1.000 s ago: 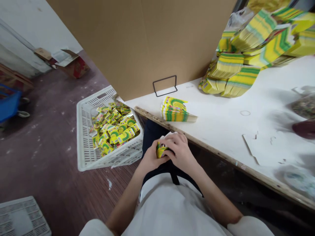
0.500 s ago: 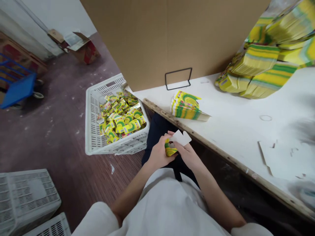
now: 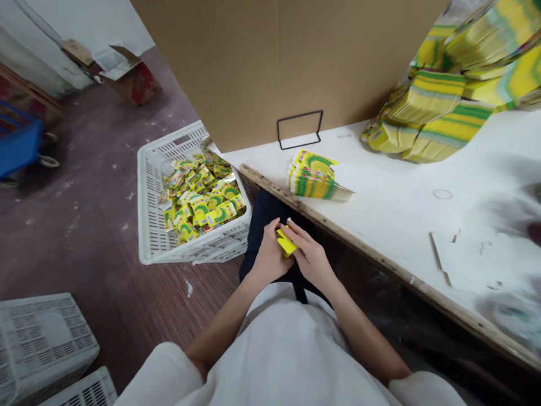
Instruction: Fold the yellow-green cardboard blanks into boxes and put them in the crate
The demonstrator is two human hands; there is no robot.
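Above my lap I hold a small yellow carton (image 3: 287, 242) between both hands. My left hand (image 3: 269, 256) is wrapped round its left side. With its fingers on the flap end, my right hand (image 3: 310, 254) grips the carton from the right. Most of the carton is hidden by my fingers, and its inside does not show. To the left, a white plastic crate (image 3: 147, 225) holds many yellow-green cartons (image 3: 203, 197). On the table just ahead lies a fanned stack of flat yellow-green cartons (image 3: 315, 175).
The white table (image 3: 393, 208) has a wooden edge. On it stand a large brown cardboard box (image 3: 287, 67), a black wire stand (image 3: 300, 129) and piled flat cartons (image 3: 448, 124). Grey crates (image 3: 46, 332) and a blue trolley (image 3: 17, 146) are on the floor at left.
The carton's white flap, which stood up before, is now folded down, showing its yellow outside. My right hand has shifted in over that end. The view has moved slightly.
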